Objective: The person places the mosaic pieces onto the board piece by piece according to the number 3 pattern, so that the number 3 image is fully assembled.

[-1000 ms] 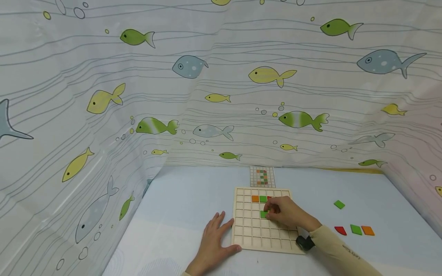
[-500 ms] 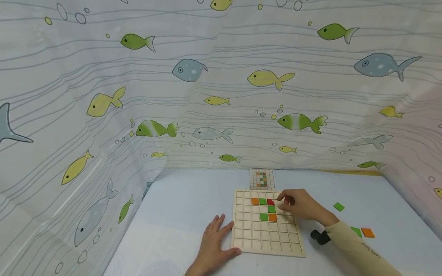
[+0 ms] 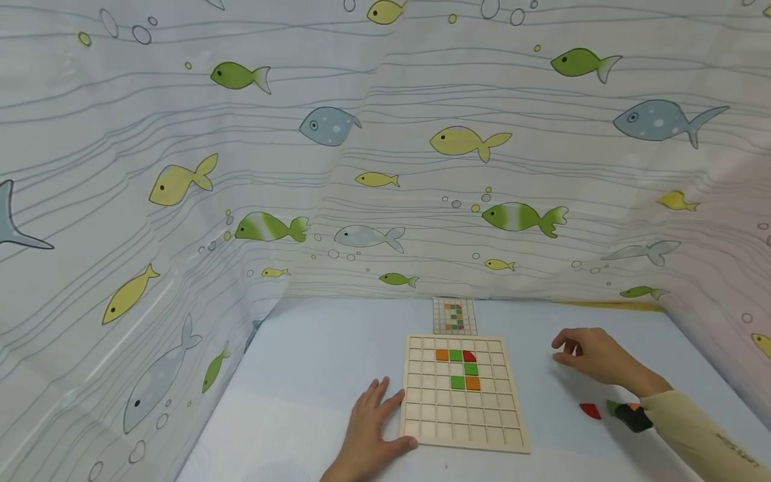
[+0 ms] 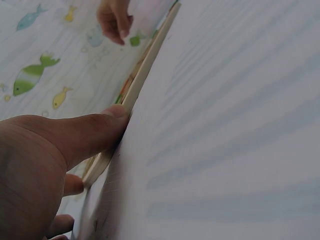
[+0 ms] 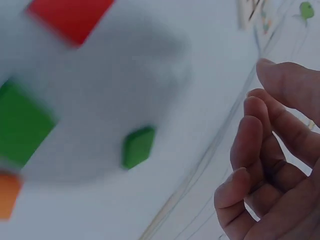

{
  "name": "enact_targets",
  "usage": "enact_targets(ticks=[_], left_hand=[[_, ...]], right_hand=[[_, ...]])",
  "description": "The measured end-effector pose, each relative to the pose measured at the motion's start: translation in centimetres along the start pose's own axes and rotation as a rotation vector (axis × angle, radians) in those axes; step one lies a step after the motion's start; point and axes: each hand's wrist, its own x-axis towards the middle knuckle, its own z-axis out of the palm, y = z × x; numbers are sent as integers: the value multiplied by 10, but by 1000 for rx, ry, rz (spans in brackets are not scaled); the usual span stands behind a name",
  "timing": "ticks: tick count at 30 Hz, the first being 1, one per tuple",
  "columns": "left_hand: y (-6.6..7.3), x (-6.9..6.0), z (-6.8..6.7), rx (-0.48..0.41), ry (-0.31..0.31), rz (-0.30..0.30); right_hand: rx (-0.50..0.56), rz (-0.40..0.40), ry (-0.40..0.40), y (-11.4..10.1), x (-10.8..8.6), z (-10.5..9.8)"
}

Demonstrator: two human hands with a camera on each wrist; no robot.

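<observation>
My left hand (image 3: 370,428) rests at the left edge of a wooden grid board (image 3: 427,425), thumb and fingertips against its side. In the left wrist view the thumb touches the board's edge (image 4: 150,57). Set in the grid are orange (image 3: 442,355), green (image 3: 456,355) and red (image 3: 469,356) tiles in one row, with more green and orange tiles below. To the right of the board, my right hand (image 3: 593,355) hovers above the table, fingers loosely bent and holding nothing. Near it in the right wrist view lies a loose green tile (image 5: 138,147), which the hand hides in the head view.
A printed pattern card (image 3: 438,325) lies behind the board. Loose red (image 3: 590,410), green (image 3: 612,408) and orange (image 3: 634,406) tiles lie at the right, partly covered by the black wrist camera (image 3: 635,419). A fish-print curtain (image 3: 409,207) closes the back and sides.
My right hand has let go of an orange tile, now in the grid beside the lower green one, and has moved right off the board. The left hand has stayed at the board's edge.
</observation>
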Motion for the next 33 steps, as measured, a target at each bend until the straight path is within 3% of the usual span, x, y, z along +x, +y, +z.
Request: enact_targets(ticks=[10,17,25,33], left_hand=[[-3,-1,4,-9,6,3],[-4,0,4,8,14,17],[-5,2,2,-10,7,1],[-7,1,5,-12,-1,-14]], right_hand=[[-88,132,-72,52,-47,-21],[-104,218,-122,73,-70,-29],[-29,268,-70,84,-63,-10],[11,270,-30,75,-48,8]])
